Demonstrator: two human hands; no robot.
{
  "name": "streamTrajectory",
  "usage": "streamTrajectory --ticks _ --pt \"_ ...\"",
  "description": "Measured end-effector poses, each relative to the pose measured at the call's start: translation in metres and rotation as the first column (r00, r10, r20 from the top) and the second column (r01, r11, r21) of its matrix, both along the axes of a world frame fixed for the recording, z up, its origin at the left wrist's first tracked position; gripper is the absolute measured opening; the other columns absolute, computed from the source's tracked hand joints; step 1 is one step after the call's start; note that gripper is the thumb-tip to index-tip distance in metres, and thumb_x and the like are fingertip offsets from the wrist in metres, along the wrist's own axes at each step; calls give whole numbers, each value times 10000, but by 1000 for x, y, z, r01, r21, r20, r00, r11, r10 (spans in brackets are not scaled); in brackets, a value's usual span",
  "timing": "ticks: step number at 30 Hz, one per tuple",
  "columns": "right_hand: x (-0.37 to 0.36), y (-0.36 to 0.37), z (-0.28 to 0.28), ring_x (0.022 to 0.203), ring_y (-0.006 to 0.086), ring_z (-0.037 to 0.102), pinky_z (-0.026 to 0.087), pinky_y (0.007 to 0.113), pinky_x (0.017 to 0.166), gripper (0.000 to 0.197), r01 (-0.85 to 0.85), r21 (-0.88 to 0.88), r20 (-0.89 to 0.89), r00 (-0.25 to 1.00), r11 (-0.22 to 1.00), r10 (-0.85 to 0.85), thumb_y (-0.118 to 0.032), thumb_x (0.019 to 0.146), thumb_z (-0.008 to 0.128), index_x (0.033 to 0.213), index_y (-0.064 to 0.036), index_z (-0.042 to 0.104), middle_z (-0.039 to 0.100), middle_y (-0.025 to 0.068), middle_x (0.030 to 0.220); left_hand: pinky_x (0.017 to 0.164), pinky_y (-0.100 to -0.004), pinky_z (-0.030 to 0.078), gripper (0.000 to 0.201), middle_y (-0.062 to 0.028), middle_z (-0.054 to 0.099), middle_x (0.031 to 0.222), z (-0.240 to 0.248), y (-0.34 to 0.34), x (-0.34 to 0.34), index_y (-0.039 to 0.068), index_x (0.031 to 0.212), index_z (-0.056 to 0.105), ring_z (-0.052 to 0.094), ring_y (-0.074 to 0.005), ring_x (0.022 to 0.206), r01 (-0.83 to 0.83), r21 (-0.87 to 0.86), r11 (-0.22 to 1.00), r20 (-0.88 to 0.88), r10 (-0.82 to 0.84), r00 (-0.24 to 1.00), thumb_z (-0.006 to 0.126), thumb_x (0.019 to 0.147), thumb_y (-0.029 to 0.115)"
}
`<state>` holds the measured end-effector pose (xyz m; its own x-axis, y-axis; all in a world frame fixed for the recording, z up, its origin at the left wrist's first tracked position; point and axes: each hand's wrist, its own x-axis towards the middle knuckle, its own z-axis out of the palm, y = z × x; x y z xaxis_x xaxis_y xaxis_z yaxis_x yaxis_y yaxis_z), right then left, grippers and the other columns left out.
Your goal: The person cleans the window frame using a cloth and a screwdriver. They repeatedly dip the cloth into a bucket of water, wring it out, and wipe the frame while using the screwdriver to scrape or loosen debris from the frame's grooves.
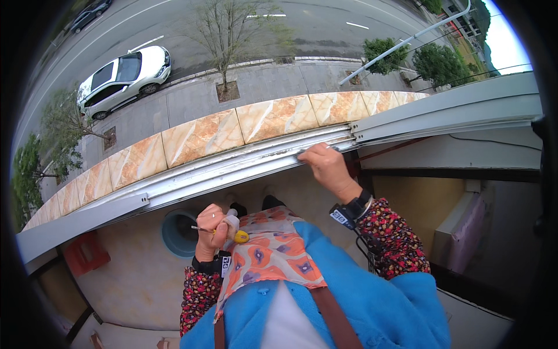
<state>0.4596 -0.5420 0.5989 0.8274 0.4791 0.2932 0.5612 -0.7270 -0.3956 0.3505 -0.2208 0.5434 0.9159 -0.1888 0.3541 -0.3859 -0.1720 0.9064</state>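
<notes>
My right hand (326, 166) reaches onto the white metal window track (232, 166), its fingers pinched on a small dark grey wad (301, 155) that touches the rail. Whether the wad is cloth or scouring wool I cannot tell. Dark grime marks the track beside it. Held in front of my apron, my left hand (211, 228) is closed round a screwdriver with a yellow handle (241, 237); its thin metal shaft points left. A whitish crumpled cloth or paper (232, 221) is bunched in the same hand.
Sliding window frames (87, 224) stand at both ends of the track. Marbled tiles (200, 135) line the outer ledge, with a street and a white car (125, 78) below. A blue bucket (179, 234) and a red plastic stool or box (86, 255) sit on the floor.
</notes>
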Motion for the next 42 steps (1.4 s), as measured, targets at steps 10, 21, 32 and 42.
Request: streamTrajectory --ticks 10,21,32,42 --pt "0 -66 19 865 262 633 519 383 756 193 214 -294 186 969 932 -164 20 735 624 867 -98 700 671 36 842 545 -363 373 415 -78 507 559 5 1 7 25 591 562 462 -254 520 49 4 999 3 -49 999 520 878 321" --pt "20 -87 26 868 276 630 561 362 691 60 309 -587 256 948 749 -190 -47 757 621 789 -81 584 630 79 833 527 -385 333 357 -99 392 536 9 -9 19 31 567 465 393 -291 502 150 -47 988 62 -147 987 564 828 254" --pt "25 -64 23 881 304 635 545 416 725 64 240 -577 83 968 780 -236 -28 772 613 805 -83 609 641 103 815 533 -381 343 350 -87 418 542 3 5 17 30 578 503 407 -280 508 116 -45 992 61 -114 992 552 829 269" --pt "10 -29 19 859 319 636 530 416 752 159 187 -241 -102 971 952 -216 -8 766 636 890 -87 697 660 94 841 530 -371 364 398 -77 489 542 4 15 22 41 581 567 441 -267 508 157 -7 988 52 -156 986 520 870 310"
